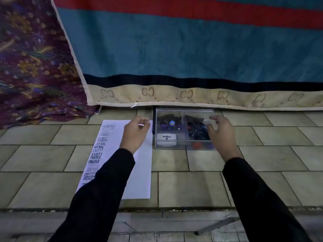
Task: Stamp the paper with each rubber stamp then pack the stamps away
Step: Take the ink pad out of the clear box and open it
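flanking one clear box (183, 147), two hands (135, 131)

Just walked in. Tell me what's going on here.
A person in black sleeves is working on a tiled floor. A sheet of paper already carries a column of stamped words such as FRAGILE and AIR MAIL. Beside it sits a clear plastic box with the stamps and an Artline ink pad inside. The left hand hovers over the paper's top corner and the right hand is at the box's right side. Neither hand visibly holds anything, so packing looks nearly finished.
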Demonstrator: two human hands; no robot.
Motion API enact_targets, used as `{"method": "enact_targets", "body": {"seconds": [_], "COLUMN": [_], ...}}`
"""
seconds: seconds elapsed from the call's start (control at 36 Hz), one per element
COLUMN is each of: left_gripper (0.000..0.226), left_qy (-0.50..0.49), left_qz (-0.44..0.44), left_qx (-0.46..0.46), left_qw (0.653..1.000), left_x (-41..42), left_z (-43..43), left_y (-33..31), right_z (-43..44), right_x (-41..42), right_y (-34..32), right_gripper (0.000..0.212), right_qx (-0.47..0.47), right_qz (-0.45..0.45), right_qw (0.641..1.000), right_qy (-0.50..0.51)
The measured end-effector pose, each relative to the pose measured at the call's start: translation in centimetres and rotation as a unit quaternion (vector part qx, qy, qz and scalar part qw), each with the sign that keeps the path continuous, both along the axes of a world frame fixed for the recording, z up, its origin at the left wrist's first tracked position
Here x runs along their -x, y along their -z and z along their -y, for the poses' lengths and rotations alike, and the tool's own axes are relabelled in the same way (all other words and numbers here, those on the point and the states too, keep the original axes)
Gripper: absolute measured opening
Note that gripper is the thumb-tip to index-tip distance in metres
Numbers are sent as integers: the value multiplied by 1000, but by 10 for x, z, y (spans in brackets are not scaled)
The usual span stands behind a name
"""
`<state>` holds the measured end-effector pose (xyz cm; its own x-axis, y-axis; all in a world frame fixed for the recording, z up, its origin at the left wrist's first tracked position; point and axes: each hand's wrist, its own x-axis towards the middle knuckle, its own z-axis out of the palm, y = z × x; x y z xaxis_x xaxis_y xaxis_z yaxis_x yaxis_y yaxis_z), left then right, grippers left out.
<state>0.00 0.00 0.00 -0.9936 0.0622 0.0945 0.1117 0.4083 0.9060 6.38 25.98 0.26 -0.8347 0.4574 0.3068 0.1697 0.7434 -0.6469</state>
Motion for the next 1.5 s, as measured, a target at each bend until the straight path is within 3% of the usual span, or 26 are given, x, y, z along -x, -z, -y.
{"method": "enact_targets", "body": {"seconds": [0.14, 0.22, 0.36, 0.67, 0.97, 1.31, 1.5], "left_gripper": [25, 24, 11, 17, 17, 13, 16], "left_qy": [2, 13, 4, -7, -9, 26, 36], "left_qz": [81, 105, 82, 28, -18, 33, 66], "left_qx": [21, 37, 48, 88, 94, 99, 102], "left_qw": [996, 994, 995, 996, 995, 994, 992], "left_x": [25, 28, 29, 28, -2, -84, -103], "left_z": [-15, -21, -28, -31, -15, 13, 16], "left_y": [4, 9, 10, 10, -6, 18, 37], "right_z": [-2, -6, -14, -27, -29, -31, -26], "right_x": [21, 27, 34, 30, -4, -76, -93], "right_y": [7, 11, 8, 12, -8, 10, 18], "right_gripper": [47, 44, 25, 37, 29, 3, 4], "right_qx": [-47, -74, -57, 22, 72, 54, 76], "right_qz": [61, 113, 133, 95, 39, 165, 202], "right_qw": [996, 988, 984, 987, 991, 979, 972], "right_qy": [42, 72, 107, 129, 108, 104, 88]}}
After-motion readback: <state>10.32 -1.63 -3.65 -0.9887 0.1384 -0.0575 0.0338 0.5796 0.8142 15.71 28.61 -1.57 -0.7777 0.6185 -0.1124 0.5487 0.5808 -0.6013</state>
